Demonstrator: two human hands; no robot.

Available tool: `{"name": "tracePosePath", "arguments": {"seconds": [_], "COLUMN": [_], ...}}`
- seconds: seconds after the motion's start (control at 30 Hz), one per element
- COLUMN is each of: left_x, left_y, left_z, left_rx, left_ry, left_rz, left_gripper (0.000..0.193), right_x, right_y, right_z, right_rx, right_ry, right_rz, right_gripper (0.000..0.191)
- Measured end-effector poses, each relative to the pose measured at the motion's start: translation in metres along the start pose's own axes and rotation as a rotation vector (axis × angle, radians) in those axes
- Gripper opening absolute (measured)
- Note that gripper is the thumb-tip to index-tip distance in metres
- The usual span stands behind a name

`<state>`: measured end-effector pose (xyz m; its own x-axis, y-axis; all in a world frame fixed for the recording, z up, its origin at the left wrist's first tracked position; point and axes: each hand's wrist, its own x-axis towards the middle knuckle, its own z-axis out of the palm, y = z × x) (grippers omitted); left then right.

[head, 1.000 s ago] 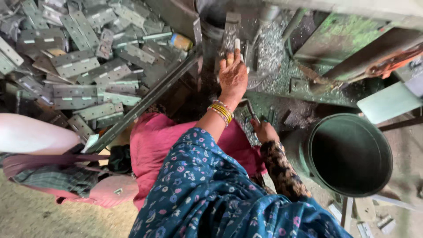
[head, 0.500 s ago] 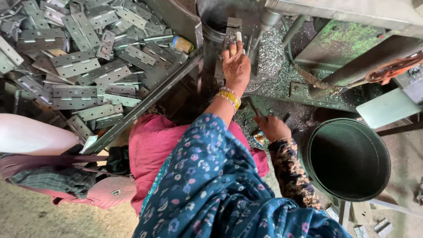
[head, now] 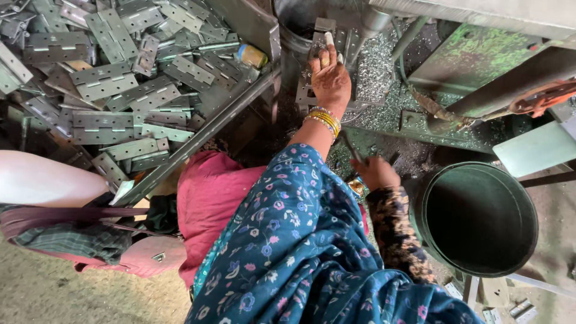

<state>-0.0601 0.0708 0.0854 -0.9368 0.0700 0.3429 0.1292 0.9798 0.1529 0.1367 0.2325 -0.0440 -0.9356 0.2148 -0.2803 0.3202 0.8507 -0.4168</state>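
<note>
My left hand (head: 329,75), with bangles at the wrist, reaches up to the machine's fixture (head: 312,90) and presses its fingers around a grey hinge plate (head: 324,36) standing under the spindle (head: 375,21). Lower down, my right hand (head: 375,173) in a patterned sleeve is closed around a dark metal lever handle (head: 351,147) beside the bucket. My blue floral garment covers the lower middle of the view.
A large heap of grey hinge plates (head: 102,90) fills a tray at the upper left, edged by a slanted metal rail (head: 204,135). A dark green bucket (head: 480,219) stands at the right. Metal shavings (head: 375,72) lie round the fixture. A pink bag (head: 90,252) sits at the lower left.
My left hand has moved up and further onto the fixture with the hinge plate. My right hand has shifted slightly right on the lever.
</note>
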Motion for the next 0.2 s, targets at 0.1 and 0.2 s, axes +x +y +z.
{"name": "tracePosePath", "arguments": {"seconds": [0.1,0.2], "left_x": [0.000,-0.008], "left_y": [0.007,-0.010], "left_z": [0.004,0.011], "left_rx": [0.048,-0.039], "left_ry": [-0.007,0.026], "left_rz": [0.011,-0.028], "left_gripper": [0.034,0.042], "right_x": [-0.013,0.003], "right_y": [0.004,0.014], "right_z": [0.036,0.062], "right_rx": [0.038,-0.011], "right_ry": [0.033,-0.076], "right_rz": [0.058,0.030], "right_gripper": [0.061,0.065]}}
